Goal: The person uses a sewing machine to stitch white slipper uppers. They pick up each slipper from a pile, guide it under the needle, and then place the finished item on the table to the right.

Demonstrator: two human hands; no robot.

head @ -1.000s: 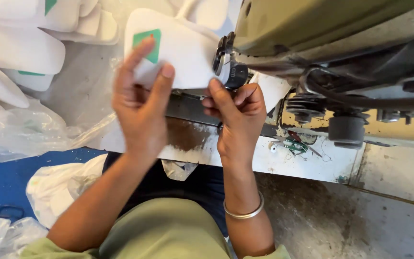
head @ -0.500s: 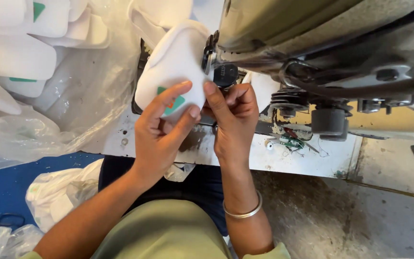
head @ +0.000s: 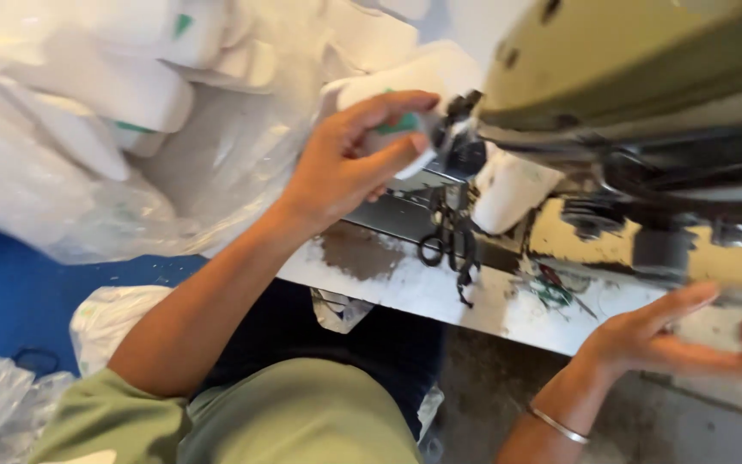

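**Right hand leaving the needle, left hand keeping the white piece**

I'm watching the left hand [head: 345, 167] gripping the white moulded fabric piece with a green patch [head: 405, 103], fingers curling over its top and thumb pressing beneath, holding it right against the black needle head [head: 459, 146] of the olive-green sewing machine [head: 637, 69]. The piece is sitting at the back edge of the worn white machine table [head: 440, 292], touching the needle assembly.

What's changing: half a second ago both hands were meeting at the needle; now the right hand [head: 672, 339] is swinging away, low along the table's front right edge, fingers spread and grasping nothing, a thin metal bangle [head: 560, 425] showing on its wrist. It's blurring, so I'm reading it as moving fast. To me that's looking like the fiddly work at the needle being over, with the left hand alone steadying the piece.

Black-handled scissors [head: 448, 236] are lying on the table just below the needle, untouched. More white pieces in clear plastic wrap [head: 113, 94] are piling up beyond the table's left end.
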